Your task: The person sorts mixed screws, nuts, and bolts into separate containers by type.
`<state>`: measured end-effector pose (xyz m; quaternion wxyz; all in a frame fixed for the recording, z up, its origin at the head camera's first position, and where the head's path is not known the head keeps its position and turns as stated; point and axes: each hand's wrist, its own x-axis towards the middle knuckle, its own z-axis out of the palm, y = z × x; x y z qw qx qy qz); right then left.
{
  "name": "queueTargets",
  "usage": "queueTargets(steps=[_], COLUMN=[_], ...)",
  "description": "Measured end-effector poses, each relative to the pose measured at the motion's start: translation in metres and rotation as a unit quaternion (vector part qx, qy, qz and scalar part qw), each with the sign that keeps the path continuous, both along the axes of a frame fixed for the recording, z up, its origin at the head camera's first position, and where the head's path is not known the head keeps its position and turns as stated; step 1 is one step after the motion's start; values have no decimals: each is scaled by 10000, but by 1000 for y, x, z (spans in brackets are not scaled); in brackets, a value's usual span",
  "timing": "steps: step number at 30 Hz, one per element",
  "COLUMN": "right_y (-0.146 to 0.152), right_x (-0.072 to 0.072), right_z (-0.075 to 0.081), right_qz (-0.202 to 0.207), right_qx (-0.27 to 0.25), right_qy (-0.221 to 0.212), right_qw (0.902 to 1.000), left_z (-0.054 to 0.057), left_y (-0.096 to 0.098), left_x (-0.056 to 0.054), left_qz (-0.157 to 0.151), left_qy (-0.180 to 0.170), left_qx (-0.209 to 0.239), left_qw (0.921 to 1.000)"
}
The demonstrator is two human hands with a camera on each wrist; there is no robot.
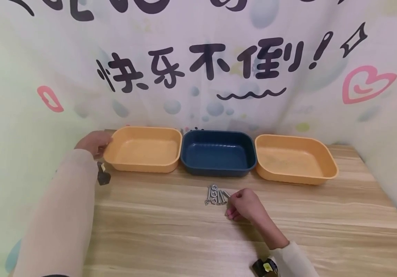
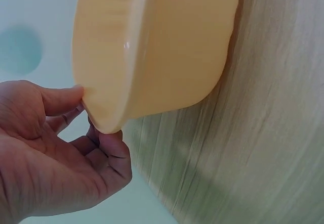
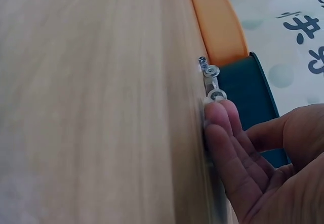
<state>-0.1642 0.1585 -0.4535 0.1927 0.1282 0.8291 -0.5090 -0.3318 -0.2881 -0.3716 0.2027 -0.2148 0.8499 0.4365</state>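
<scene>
At the far left, my left hand (image 1: 94,143) pinches the rim corner of a light-orange plastic tray (image 1: 143,168). In the left wrist view the thumb presses the rim's outside, with curled fingers under the rim (image 2: 109,118). My right hand (image 1: 245,204) is low over the wooden table, at the right side of a small group of metal bolts and nuts (image 1: 214,194). Its fingertips meet the end of one slanted bolt (image 1: 226,194); the right wrist view partly hides this contact behind the fingers (image 3: 225,138). Several bolts lie side by side next to a column of nuts.
A dark blue tray (image 1: 217,172) stands in the middle of the row, with another light-orange tray (image 1: 295,178) on its right. Behind them hangs a printed cloth (image 1: 191,104). Wood-grain tabletop (image 1: 170,238) stretches in front of the trays.
</scene>
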Motion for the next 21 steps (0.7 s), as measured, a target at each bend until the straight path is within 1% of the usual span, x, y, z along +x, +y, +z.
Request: queueTargets(steps=[4, 8, 13, 18, 21], right_y=[3, 6, 4, -9, -20], right_x=[-1, -2, -3, -5, -9], right_z=[4, 11, 22, 30, 35], right_qz=[-74, -28, 193, 581, 730], right_qx=[-482, -1170, -2049, -2673, -2944], right_qy=[-92, -248, -562, -725, -761], right_qw=[9988, 9928, 9770, 9591, 9499], left_z=[-3, -4, -5, -8, -11], left_y=[-1, -2, -3, -9, -14], left_x=[-4, -7, -8, -5, -2], left_qz=[-64, -98, -156, -252, -183], left_qy=[46, 136, 202, 320, 384], left_qx=[-40, -181, -299, -317, -318], left_qw=[10000, 9997, 9992, 9987, 9986])
